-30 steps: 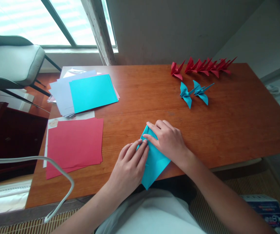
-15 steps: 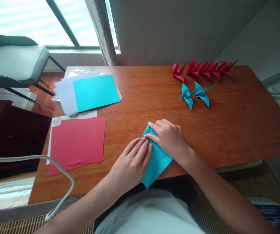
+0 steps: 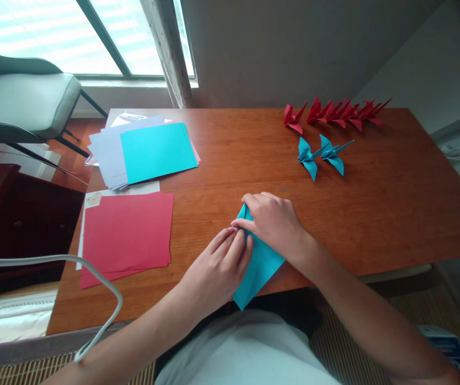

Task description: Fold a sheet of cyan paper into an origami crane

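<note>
A folded sheet of blue origami paper (image 3: pixel 260 270) lies at the table's front edge, one corner pointing toward me past the edge. My left hand (image 3: pixel 224 262) grips its left side, fingertips bunched near the upper left fold. From the right, my right hand (image 3: pixel 276 222) holds the upper part, with the thumb pressed along the left edge beside the left fingertips and the index finger at the top corner. The fingers cover part of the upper folds. Beyond the hands stand two blue paper cranes (image 3: pixel 309 156) and a row of several red paper cranes (image 3: pixel 348 113).
On the table's left are stacked red paper sheets (image 3: pixel 128 232), and behind them blue sheets (image 3: pixel 158 152) over pale ones (image 3: pixel 107 155). A white curved tube (image 3: pixel 104 283) crosses the lower left near my left forearm. A chair (image 3: pixel 25 101) stands by the window.
My right thumb has slid left to the paper's edge, and the right hand has shifted slightly left and up. The left hand stays almost in place on the paper.
</note>
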A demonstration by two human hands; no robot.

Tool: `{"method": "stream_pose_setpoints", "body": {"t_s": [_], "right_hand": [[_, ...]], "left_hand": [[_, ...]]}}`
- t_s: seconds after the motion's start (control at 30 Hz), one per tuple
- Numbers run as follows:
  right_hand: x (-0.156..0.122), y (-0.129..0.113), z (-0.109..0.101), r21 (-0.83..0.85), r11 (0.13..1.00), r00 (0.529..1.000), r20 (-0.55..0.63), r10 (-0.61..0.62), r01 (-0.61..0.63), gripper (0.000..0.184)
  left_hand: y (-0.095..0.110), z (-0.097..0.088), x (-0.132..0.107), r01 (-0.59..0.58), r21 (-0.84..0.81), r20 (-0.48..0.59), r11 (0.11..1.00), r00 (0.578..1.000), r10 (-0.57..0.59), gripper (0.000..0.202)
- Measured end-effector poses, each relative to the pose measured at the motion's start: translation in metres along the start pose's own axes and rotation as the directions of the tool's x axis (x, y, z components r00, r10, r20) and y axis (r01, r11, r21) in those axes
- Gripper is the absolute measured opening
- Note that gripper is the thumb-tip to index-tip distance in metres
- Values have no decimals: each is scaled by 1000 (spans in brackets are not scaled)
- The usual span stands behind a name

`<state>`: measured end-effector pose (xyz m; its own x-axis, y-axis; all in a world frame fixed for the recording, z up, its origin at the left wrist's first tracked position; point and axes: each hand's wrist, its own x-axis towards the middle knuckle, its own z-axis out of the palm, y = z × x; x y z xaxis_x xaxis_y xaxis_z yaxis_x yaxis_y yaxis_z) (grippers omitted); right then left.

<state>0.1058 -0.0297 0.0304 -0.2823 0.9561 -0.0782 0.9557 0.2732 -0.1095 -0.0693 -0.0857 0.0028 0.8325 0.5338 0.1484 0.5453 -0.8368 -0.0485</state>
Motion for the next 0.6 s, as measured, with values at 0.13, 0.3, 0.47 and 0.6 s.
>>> {"method": "stream_pose_setpoints", "body": {"t_s": [0.13,0.3,0.47,0.6], "right_hand": [[11,-3,-6,-27,1000,999,42,10,-9,41],[17,2,-1,-11,999,998,61,-30,31,47],[21,11,2,-1,998,997,43,-56,56,48],[26,20,2,-11,1000,998,57,2,-1,45]], "left_hand": [[0,-1,0,2,-4,-5,1000,1000,-2,50],[0,0,0,8,-18,-38,1000,999,-9,47],[0,1,-1,11,-32,-32,999,999,-12,47],[-1,1,-1,10,-42,-12,999,1000,-11,47]]}}
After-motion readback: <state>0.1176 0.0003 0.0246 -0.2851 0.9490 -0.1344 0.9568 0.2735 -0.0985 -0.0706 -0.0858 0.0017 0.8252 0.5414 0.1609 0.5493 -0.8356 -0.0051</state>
